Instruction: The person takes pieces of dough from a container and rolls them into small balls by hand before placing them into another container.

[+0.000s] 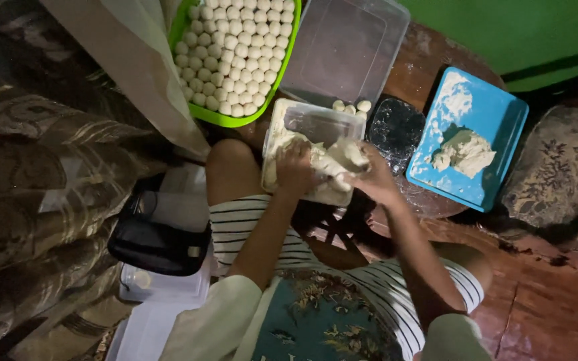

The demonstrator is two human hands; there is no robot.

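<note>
Both hands, left [296, 170] and right [372, 179], gripped a soft, pale, lumpy dough mass [332, 160], stretched crosswise over a clear plastic container [316, 124] on the round wooden table [429, 60].

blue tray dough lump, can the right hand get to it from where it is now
Probably yes. The right hand sits on the dough in the clear tub, and the dough lump lies uncovered on the blue tray just beside it, with nothing standing between them.
</note>
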